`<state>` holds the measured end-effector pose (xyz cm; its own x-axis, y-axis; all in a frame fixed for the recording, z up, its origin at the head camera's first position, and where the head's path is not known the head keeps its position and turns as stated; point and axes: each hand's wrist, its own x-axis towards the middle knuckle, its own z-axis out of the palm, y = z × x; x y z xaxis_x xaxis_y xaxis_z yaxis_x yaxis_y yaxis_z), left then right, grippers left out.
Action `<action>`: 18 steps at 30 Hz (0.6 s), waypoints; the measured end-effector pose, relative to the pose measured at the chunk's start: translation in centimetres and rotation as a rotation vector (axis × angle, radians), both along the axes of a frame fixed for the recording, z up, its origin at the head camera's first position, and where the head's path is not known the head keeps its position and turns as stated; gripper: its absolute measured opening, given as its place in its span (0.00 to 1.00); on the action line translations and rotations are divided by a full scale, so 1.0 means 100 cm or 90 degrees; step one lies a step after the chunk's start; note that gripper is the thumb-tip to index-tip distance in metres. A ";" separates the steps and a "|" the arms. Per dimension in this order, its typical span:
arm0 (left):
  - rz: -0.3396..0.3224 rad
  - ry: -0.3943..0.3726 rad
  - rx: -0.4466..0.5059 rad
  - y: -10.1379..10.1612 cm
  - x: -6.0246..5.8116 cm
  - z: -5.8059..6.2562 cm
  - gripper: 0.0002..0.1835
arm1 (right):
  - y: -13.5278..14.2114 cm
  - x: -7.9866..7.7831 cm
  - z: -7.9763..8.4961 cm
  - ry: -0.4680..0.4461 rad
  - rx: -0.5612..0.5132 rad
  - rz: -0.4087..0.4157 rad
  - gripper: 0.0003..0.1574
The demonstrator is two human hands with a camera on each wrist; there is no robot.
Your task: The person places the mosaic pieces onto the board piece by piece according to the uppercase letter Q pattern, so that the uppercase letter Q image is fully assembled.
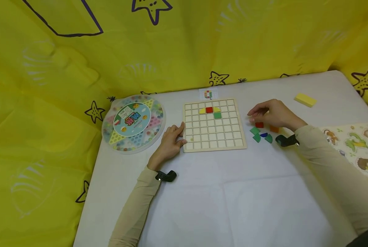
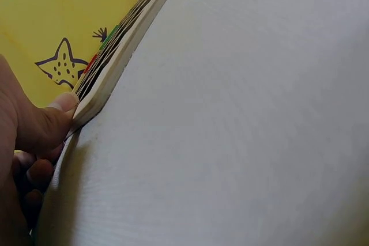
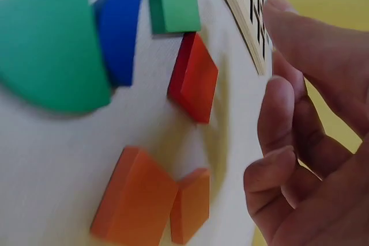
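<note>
Nearest the camera, two beige sleeves [image 1: 332, 171] reach in over a white surface [image 1: 187, 212], clock directions being taken from the middle of the gridded board [image 1: 211, 130]: one comes from four o'clock, the other from between seven and eight. The person's left hand [image 1: 169, 141] lies between eight and nine o'clock, thumb and forefinger apart and touching the board's edge, the other fingers bent. The right hand [image 1: 274, 111] hovers between two and three o'clock, loosely curled with gaps between its fingers; no piece shows in its grasp.

On the board, toward twelve o'clock, a red square [image 1: 209, 109] sits between two yellow pieces [image 1: 202, 111], with a green square [image 1: 217, 115] just below the right-hand one. Beyond the board's edge at twelve lies a small pattern card [image 1: 208, 93].

Loose red, green, blue and orange pieces [image 1: 254, 130] lie at three o'clock, close to the right hand, with a sticker sheet [image 1: 356, 144] farther out. A yellow block [image 1: 305, 100] rests past the right hand, and a round box [image 1: 133, 120] at nine.
</note>
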<state>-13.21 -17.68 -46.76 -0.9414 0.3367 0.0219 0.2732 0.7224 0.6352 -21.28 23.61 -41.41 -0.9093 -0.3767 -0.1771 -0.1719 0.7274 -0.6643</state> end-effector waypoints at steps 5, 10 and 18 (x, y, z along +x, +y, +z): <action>0.000 -0.002 0.004 0.000 0.000 -0.001 0.39 | 0.008 0.006 0.001 -0.018 0.015 0.050 0.14; -0.003 -0.001 0.011 0.000 0.001 0.000 0.39 | 0.011 0.013 0.001 -0.025 0.020 0.094 0.11; 0.001 -0.004 0.011 0.000 0.001 0.001 0.38 | 0.014 0.015 -0.005 -0.023 0.016 0.125 0.13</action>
<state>-13.10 -17.65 -46.64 -0.9419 0.3353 0.0223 0.2686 0.7116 0.6492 -19.75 24.99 -41.88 -0.8115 -0.5412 -0.2204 -0.2885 0.6991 -0.6543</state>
